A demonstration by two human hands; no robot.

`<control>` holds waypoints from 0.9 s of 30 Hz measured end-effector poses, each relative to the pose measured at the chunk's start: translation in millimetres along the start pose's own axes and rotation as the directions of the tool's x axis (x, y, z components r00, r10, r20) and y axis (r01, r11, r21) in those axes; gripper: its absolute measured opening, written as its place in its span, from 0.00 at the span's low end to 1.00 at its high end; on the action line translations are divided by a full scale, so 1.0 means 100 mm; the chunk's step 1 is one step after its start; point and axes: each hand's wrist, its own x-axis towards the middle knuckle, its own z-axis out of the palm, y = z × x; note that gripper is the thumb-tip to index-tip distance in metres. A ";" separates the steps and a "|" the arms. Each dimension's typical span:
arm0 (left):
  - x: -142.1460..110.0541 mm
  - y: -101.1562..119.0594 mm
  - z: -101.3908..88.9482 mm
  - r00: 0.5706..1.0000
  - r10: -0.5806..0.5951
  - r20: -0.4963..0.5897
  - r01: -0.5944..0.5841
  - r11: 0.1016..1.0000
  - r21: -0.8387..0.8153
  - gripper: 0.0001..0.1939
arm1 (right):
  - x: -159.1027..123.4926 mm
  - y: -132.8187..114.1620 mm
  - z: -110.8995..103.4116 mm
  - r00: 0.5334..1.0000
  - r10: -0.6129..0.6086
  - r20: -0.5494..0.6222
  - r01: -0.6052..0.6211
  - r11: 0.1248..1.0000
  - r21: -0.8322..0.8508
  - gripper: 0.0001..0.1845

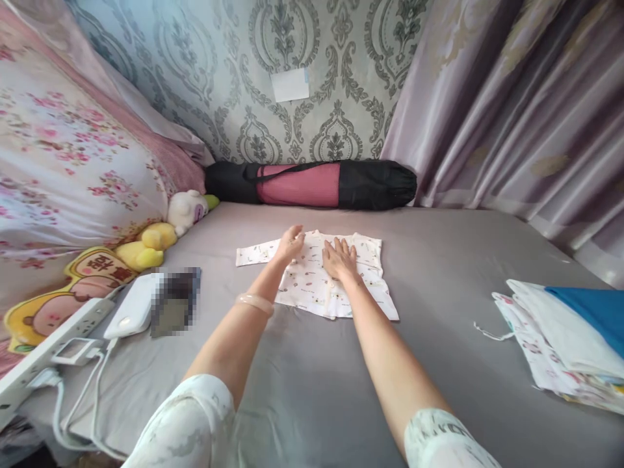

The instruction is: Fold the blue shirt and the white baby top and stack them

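Note:
A small white printed baby shirt (319,286) lies spread on the grey bed sheet (312,377), one sleeve stretched out to the left. My left hand (289,244) rests on the shirt near that sleeve and shoulder, fingers loosely bent and apart. My right hand (340,259) lies flat on the shirt's upper middle, fingers stretched out. A pale bangle (255,303) sits on my left wrist. Neither hand grips the cloth.
A stack of folded clothes (560,344) with a blue piece on top lies at the right. A rolled mat in a black bag (312,184) lies along the wall. Plush toys (166,234), a white power bank (131,314), a phone, a power strip (43,351) and cables sit left.

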 end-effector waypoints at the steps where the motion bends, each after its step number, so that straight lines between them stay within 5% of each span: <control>1: 0.00 -0.09 -0.15 0.995 -0.064 -0.072 0.069 0.995 0.077 0.22 | 0.00 0.00 0.01 1.000 -0.006 -0.006 0.006 1.000 -0.016 0.29; 5: -0.10 -0.46 -0.75 0.911 -0.292 -0.290 0.394 0.822 0.411 0.20 | 0.01 0.00 0.01 1.000 -0.023 -0.012 0.023 0.999 -0.042 0.29; 9: -0.24 -0.72 -1.09 0.797 -0.459 -0.393 0.602 0.652 0.461 0.23 | 0.00 -0.01 0.01 1.000 -0.017 -0.017 0.016 0.999 -0.045 0.28; 23: -0.03 -0.74 -1.24 0.724 -0.654 -0.220 0.688 0.662 0.297 0.18 | 0.01 -0.01 -0.01 1.000 -0.024 -0.013 0.023 1.000 -0.010 0.28; 27: -0.02 -0.62 -1.29 0.745 -0.631 -0.219 0.668 0.702 0.248 0.12 | 0.01 -0.01 -0.02 1.000 -0.026 -0.012 0.026 1.000 0.016 0.28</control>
